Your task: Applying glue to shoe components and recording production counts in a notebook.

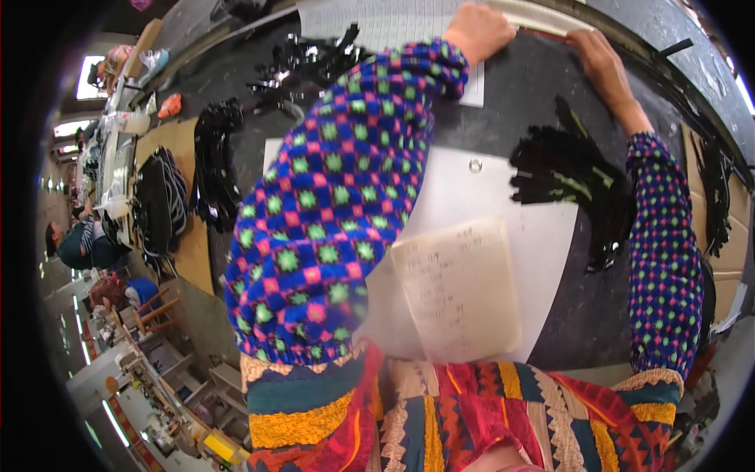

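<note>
At the far edge of the dark table (503, 126), my left hand (480, 34) is closed, knuckles up, beside a lined printed sheet (385, 22). My right hand (601, 67) reaches to the same edge, fingers bent and together. A thin dark-red strip (541, 33) runs between the two hands, its ends at their fingers. What lies under the left fingers is hidden. Nearer me, a bundle of black fabric strips (570, 165) lies below my right hand. A white sheet (487, 189) bears a small metal ring (475, 166) and a handwritten yellowish paper (460, 291).
Glossy black strips (311, 67) lie at the far left of the table. More black bundles (216, 161) rest there, some on cardboard (197, 244). Another black bundle (716, 193) sits on cardboard at right. Another person (86, 240) is in the left background.
</note>
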Demonstrator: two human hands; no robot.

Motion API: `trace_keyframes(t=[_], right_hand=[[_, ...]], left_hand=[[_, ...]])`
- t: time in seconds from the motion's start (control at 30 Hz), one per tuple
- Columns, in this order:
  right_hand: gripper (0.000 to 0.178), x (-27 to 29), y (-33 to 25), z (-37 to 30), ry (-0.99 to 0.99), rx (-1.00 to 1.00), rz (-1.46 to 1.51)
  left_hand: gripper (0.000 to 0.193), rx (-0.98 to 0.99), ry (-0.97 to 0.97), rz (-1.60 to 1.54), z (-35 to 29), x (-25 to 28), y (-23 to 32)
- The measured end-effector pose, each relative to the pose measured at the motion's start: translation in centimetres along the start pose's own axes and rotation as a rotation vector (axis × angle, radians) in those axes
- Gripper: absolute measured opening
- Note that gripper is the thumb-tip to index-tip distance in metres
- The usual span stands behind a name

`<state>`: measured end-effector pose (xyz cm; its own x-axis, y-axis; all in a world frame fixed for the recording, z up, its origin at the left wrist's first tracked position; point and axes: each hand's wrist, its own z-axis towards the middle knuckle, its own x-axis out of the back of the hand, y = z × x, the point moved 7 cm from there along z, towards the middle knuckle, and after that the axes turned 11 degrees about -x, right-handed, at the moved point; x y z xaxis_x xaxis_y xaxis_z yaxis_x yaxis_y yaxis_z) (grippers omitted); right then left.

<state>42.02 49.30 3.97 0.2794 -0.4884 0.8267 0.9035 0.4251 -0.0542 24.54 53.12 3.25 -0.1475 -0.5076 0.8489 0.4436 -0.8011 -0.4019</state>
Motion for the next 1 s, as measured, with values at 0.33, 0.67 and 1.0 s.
trace_keyframes(t=[0.33, 0.67, 1.0], right_hand=[[0.039, 4.3, -0.5, -0.7, -0.161, 0.221, -0.411], [0.012, 17.3, -7.2, -8.4, -0.007, -0.5, 0.364], [0.021, 11.5, -23.3, -14.4, -0.258, -0.439, 0.898]], left_hand=[[0.004, -0.214, 0.204, -0.204, -7.9, 14.0, 4.8], [0.025, -0.543, -0.028, -0.694, -21.7, 19.3, 16.9], [0.043, -0.589, -0.177, -0.869, -23.6, 15.8, 16.6]])
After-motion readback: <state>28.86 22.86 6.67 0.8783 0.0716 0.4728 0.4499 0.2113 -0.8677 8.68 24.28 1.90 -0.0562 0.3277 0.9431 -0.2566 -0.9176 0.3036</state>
